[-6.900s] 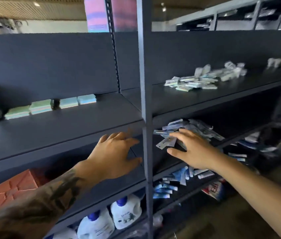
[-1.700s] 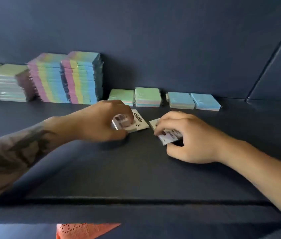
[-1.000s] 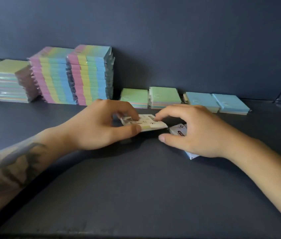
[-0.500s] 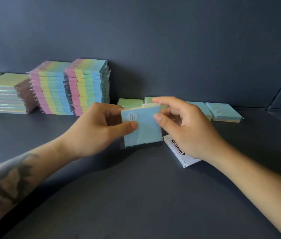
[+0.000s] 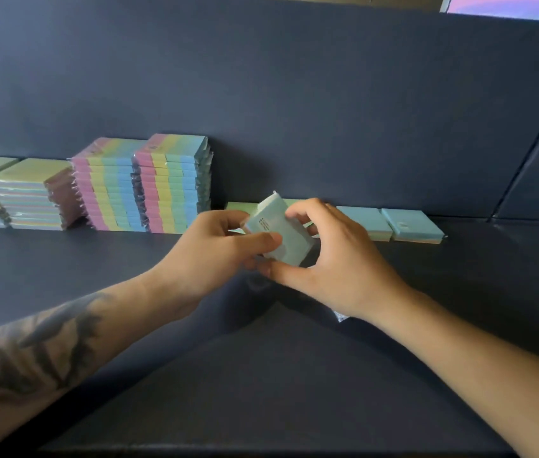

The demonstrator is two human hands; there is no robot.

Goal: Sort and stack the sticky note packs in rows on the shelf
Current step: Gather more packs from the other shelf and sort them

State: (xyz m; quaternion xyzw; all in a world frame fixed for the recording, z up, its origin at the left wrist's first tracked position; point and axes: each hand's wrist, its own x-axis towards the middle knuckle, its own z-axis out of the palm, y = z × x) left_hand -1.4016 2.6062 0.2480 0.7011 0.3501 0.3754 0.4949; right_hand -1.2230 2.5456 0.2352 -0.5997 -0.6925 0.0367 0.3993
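Both hands' fingers (image 5: 263, 239) clamp 1 tilted blue sticky note pack (image 5: 279, 234) above shelf (image 5: 261, 375).

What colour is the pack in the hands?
Pale blue sticky note pack, with small dark print near one corner, seen in the head view.

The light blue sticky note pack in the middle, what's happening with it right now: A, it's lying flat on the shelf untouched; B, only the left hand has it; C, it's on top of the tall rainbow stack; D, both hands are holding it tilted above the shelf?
D: the light blue pack is tilted up off the shelf, with the left hand and right hand both gripping its edges.
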